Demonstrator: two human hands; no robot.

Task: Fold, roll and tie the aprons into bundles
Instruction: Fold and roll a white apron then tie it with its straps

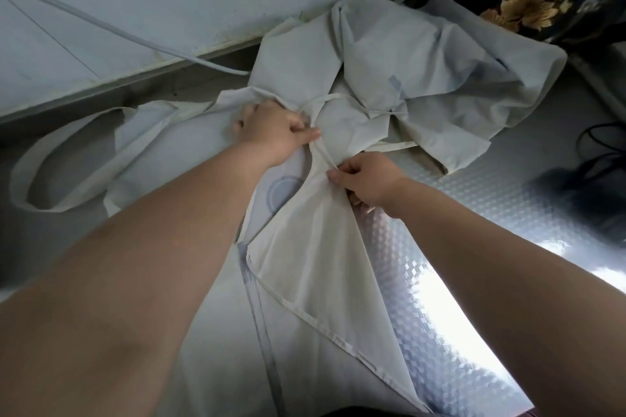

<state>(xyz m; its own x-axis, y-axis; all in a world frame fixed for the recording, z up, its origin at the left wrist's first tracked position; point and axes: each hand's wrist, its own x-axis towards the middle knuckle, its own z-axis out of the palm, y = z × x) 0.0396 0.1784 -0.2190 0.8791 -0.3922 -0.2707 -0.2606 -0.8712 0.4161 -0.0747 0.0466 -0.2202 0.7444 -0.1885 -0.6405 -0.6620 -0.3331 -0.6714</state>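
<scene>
Apron, L grip bunching it, R grip pinching strap — apron heap behind

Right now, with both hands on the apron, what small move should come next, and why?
Probably draw the apron toward you and spread it flat. The left hand and the right hand both grip bunched cloth, a tie strap runs between them, and the far end seems to touch the crumpled pile behind. Nothing is folded yet.
</scene>
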